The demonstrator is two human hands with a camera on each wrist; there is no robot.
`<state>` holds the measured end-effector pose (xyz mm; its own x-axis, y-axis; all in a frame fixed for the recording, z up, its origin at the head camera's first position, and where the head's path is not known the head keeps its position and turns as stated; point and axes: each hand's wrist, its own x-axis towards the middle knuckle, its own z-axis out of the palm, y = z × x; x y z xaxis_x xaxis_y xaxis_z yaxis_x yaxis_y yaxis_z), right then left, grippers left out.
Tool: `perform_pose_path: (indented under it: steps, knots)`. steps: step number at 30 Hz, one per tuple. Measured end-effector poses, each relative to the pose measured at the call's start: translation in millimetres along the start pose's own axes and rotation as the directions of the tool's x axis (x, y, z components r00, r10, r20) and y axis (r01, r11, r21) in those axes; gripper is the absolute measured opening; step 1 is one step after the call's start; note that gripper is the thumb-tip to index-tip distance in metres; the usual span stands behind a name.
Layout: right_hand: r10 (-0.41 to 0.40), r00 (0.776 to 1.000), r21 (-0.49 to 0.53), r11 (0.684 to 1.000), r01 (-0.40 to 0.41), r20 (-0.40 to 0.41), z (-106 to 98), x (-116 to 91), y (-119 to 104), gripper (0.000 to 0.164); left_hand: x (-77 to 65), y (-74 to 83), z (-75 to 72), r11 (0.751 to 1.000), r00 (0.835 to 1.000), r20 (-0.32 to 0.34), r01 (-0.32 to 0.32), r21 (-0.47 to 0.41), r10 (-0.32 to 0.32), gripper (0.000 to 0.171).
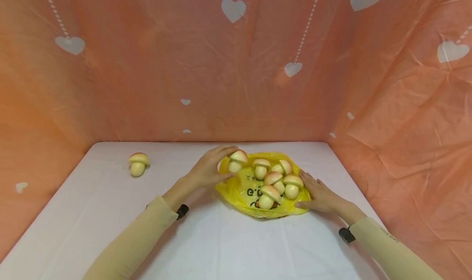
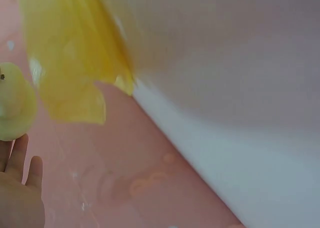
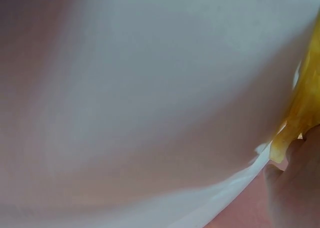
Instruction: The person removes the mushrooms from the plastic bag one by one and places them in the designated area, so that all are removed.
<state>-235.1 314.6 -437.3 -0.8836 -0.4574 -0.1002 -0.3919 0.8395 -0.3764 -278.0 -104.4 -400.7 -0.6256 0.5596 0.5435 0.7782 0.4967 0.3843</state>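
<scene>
A mushroom point(image 1: 236, 161) with a pink-tinged cap is held between the fingers and thumb of my left hand point(image 1: 206, 167), over the left part of a yellow plastic bag point(image 1: 228, 194). In the left wrist view the pale mushroom point(image 2: 15, 102) touches the fingertips beside the bag's hanging yellow edge point(image 2: 70, 77). Several similar mushrooms point(image 1: 261, 168) lie on the spread bag, towards its right half. My right hand point(image 1: 322, 196) rests against the bag's right edge, fingers extended and thumb apart. The right wrist view shows only part of that hand point(image 3: 295, 183) by the yellow plastic.
One more mushroom point(image 1: 138, 164) sits on the white table point(image 1: 177, 247) at the far left, away from the bag. Orange cloth point(image 1: 206, 75) with pale hearts encloses the back and both sides. The bag carries dark printed lettering.
</scene>
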Motion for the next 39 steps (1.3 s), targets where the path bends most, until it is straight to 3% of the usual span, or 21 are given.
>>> perform_pose_path:
  steps: [10,17,31,39]
  knots:
    - [0.012,1.000,0.022,1.000,-0.013,0.012,0.1,0.5,0.1,0.112,-15.1,-15.3,-27.7,0.998,0.991,-0.120,0.051,-0.027,-0.054,0.082]
    - [0.010,1.000,0.022,1.000,-0.010,0.008,0.2,1.9,0.9,0.113,-29.8,-28.8,-47.9,0.998,0.980,-0.190,0.064,0.014,-0.060,0.082]
    - [0.014,1.000,0.037,0.999,-0.014,0.010,2.2,1.1,1.9,0.113,-69.3,-50.0,-86.0,0.972,0.961,-0.181,0.225,0.064,-0.210,0.079]
    - [0.015,1.000,0.041,0.999,-0.016,0.008,2.5,1.4,3.6,0.113,-91.1,-66.6,-96.7,0.955,0.960,-0.191,0.237,0.178,-0.203,0.075]
